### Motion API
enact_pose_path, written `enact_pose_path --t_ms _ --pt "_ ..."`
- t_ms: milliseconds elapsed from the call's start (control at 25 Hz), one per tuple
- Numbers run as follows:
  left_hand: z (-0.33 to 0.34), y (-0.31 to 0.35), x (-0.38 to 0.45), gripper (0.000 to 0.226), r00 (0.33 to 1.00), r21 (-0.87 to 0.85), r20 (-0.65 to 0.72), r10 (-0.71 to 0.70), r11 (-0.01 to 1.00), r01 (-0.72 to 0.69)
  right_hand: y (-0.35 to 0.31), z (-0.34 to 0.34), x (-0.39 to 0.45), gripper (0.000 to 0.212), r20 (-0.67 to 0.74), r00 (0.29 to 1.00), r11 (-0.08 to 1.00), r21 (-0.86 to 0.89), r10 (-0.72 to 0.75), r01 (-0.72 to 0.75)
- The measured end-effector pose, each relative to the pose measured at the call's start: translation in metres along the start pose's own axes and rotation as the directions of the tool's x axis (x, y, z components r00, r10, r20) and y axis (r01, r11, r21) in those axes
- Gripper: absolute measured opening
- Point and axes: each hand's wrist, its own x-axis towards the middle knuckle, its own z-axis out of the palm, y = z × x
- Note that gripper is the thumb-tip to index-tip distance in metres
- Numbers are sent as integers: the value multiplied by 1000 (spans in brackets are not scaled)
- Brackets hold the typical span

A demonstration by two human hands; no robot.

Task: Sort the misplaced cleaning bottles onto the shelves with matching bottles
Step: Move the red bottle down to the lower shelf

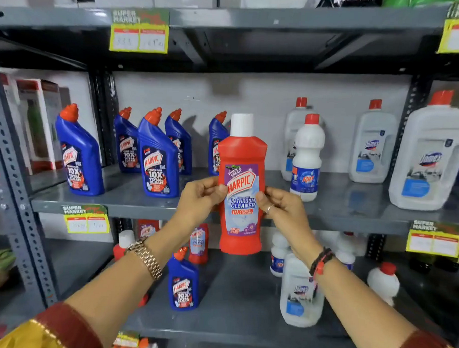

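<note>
A red Harpic bathroom cleaner bottle (243,153) with a white cap is held upright in front of the shelves. My left hand (199,199) grips its left side and my right hand (282,205) grips its right side. Behind it, the upper shelf (132,196) carries several blue Harpic bottles (158,157) at the left, a small white Rin bottle (306,161) and large white Domex jugs (431,156) at the right. The lower shelf (238,300) holds red Harpic bottles (199,242), one blue Harpic bottle (183,282), a Domex jug (299,292) and small white bottles (384,282).
Grey perforated uprights (17,185) frame the bay. Yellow price tags (85,219) hang on the shelf edges. Boxed goods (36,123) stand in the bay to the left. A top shelf (256,17) runs overhead.
</note>
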Motion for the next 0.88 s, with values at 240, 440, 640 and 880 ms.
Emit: enact_pose_path --t_ms 240,440,640,880 --pt "15 -100 -71 30 984 -29 58 -170 985 172 98 -4 -91 23 15 985 985 22 170 -170" --pt "12 -189 -86 34 950 24 62 -306 952 305 175 6 -119 21 6 959 954 -97 284 -282" --pt "5 -254 -66 36 917 8 23 -399 917 399 236 21 -107 39 -88 919 912 -113 385 -394" --pt "1 -304 -37 36 908 -19 45 -416 909 417 285 29 -85 17 -166 861 853 -137 481 -503"
